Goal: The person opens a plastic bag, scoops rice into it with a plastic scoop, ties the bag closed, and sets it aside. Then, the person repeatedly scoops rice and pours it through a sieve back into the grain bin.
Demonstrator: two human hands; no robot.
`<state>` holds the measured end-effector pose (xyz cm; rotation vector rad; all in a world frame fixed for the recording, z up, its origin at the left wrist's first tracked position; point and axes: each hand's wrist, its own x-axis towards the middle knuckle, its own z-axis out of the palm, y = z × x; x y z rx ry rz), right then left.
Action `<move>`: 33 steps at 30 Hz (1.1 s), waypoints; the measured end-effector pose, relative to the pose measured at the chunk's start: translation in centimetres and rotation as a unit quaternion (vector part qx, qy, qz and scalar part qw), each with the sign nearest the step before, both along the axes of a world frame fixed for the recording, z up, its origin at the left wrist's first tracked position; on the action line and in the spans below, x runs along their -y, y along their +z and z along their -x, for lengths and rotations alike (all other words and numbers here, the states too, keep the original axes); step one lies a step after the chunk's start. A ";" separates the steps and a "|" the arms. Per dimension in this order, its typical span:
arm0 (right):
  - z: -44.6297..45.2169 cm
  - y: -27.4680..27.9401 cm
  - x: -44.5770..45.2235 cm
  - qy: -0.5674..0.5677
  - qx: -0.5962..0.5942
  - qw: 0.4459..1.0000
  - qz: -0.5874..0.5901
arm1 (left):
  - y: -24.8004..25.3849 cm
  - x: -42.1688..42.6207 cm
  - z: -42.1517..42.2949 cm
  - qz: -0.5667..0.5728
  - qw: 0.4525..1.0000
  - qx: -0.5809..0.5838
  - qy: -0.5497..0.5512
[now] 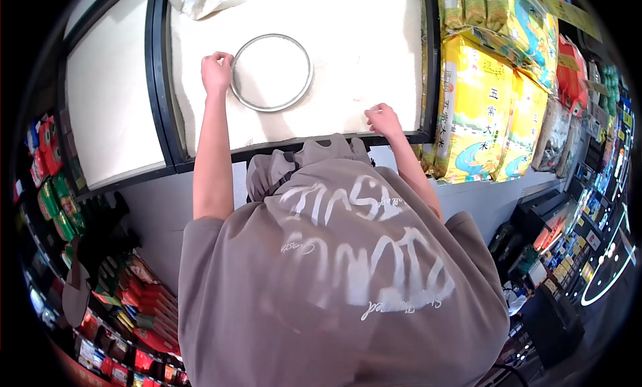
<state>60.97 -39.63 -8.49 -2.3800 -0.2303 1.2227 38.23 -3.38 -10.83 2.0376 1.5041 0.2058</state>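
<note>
Left bin (127,180) is filled with white contents; left arm is stretched forward, left hand (216,71) grip pinched on the left edge of a round metal-rimmed ring (273,109) over the white-filled middle bin (431,59). Right hand (383,119) is held over that bin's near right, fingers curled, hold cannot be told; yellow bags (476,109) are stood beside.

One head-worn wide-angle camera faces forward and steeply down, framing the left hand (217,73), right hand (383,119) and, nearest, the T-shirt (334,280).
</note>
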 end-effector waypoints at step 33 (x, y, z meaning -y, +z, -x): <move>-0.5 9.7 1.2 0.030 -0.050 0.992 -0.108 | 1.2 12.3 -12.1 -0.091 0.929 -0.126 -0.336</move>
